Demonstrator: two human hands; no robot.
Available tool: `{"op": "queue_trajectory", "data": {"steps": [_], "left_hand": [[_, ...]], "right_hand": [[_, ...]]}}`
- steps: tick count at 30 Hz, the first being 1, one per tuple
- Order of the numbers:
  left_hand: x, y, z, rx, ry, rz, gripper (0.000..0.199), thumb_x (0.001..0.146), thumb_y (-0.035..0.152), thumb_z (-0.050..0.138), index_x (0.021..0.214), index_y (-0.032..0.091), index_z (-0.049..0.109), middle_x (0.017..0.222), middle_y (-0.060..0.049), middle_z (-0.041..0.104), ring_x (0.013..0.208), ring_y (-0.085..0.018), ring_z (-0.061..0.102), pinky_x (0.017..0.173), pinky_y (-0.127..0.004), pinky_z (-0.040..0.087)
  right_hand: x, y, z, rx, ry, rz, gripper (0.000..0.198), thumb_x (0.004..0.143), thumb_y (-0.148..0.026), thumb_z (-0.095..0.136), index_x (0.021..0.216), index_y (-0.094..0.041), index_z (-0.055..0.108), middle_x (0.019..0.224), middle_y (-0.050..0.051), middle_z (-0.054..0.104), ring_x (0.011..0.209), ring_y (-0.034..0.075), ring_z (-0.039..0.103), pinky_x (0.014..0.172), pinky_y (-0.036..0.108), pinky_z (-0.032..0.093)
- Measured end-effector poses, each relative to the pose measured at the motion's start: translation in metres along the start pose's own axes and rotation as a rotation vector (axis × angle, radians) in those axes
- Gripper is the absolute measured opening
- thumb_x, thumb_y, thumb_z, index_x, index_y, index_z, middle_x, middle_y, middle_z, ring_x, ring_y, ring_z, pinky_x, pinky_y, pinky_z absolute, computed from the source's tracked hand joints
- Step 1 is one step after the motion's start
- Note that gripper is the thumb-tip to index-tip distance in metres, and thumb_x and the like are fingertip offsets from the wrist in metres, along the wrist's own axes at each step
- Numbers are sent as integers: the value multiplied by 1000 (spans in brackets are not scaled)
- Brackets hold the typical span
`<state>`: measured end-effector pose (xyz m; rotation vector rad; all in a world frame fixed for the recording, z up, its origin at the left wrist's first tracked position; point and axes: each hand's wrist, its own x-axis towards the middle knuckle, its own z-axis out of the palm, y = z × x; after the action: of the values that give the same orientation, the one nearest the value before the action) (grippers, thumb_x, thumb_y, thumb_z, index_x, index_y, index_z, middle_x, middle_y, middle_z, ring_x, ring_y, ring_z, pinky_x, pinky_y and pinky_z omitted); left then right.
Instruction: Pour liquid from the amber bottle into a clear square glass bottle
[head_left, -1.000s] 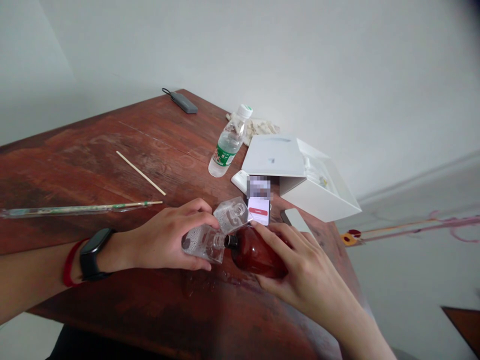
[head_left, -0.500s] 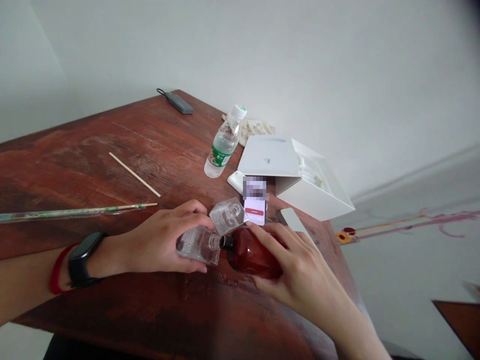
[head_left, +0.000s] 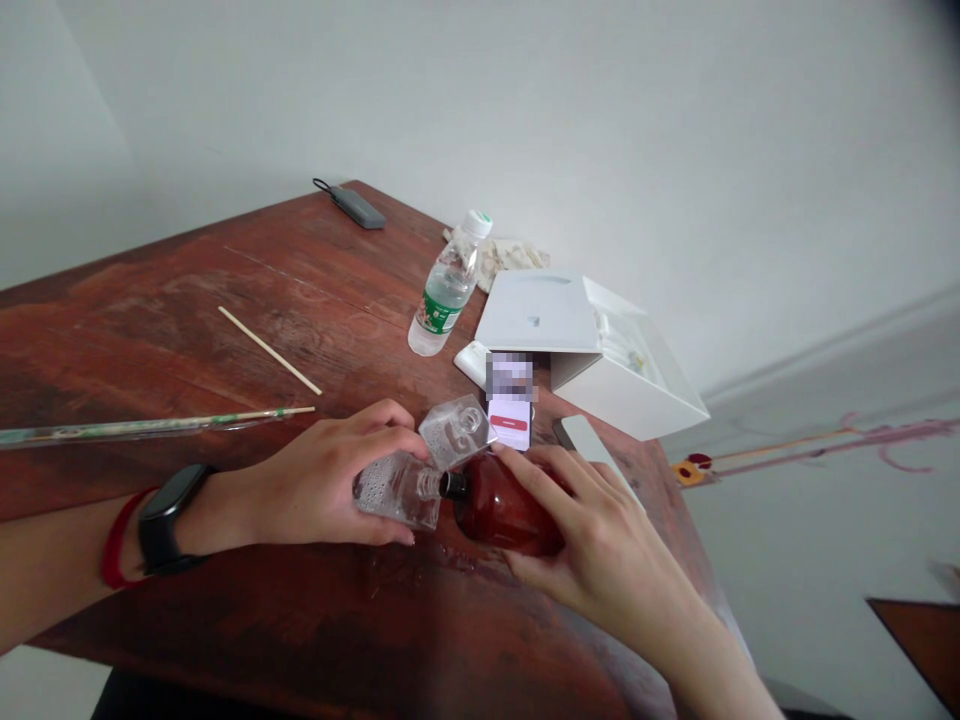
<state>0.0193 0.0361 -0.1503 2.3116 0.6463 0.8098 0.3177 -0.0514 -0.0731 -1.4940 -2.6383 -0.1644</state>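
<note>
Left hand (head_left: 330,490) grips clear bottle (head_left: 397,490), laid on its side at the worktop's (head_left: 225,300) near edge. Right hand (head_left: 600,545) grips brown bottle (head_left: 502,510), also tipped, necks meeting mouth to mouth so liquid can pass. A second clear bottle (head_left: 457,430) lies just behind.

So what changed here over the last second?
Almost nothing beyond a slight camera shift. The left hand still grips the clear bottle, its neck meeting the brown bottle held by the right hand. The water bottle, white box and sticks stayed put.
</note>
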Motion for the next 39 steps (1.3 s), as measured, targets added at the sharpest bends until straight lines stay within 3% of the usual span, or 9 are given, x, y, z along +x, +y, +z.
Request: {"op": "queue_trajectory", "data": {"steps": [39], "left_hand": [[1,-1,0,2,-24,-36,58,79,46,96,127,29,66,126,-2,63,110,-24,70,94,-33,57]], "right_hand": [[2,-3,-4,-4,-27,4,68,86,-27,75,152,-17,58,129,19,72,105,34,74,86,51,62]]}}
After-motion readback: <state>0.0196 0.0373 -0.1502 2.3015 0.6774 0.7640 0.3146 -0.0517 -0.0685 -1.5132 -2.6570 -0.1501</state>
